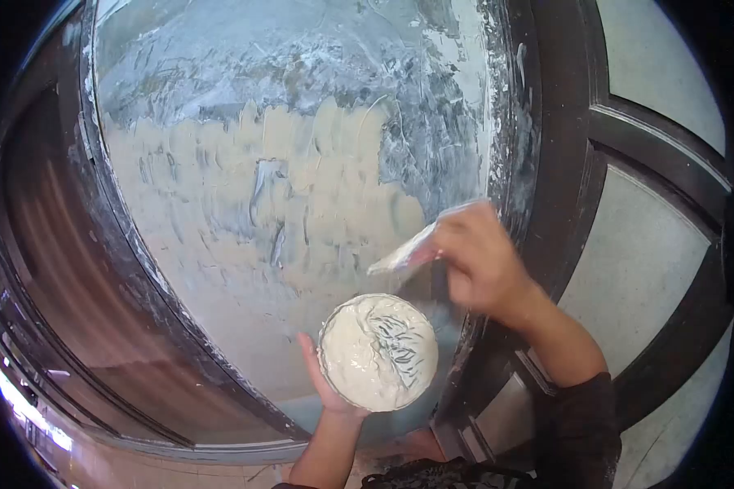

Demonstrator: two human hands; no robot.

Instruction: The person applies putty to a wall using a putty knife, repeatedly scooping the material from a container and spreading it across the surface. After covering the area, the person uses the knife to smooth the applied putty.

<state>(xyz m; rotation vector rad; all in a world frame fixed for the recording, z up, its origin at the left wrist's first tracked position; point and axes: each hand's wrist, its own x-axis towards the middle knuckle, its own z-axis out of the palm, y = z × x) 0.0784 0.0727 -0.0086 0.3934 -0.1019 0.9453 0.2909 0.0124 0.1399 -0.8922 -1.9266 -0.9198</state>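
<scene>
And there was the left hand [334, 397], cupped around the bowl [321, 352] low before the panel [436, 122], gripping it mouth-up, likely so the paste [351, 359] wouldn't spill! Above, the right hand [483, 259] clasped a scraper [400, 256], blurred, tipped down-left, near the bowl but apart, probably keeping paste within easy reach; pale streaks partly covered the panel behind.

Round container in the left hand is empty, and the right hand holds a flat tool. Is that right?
Not quite: the round container in the left hand is not empty. The head view shows pale paste across it. The right hand does hold a flat tool.
</scene>
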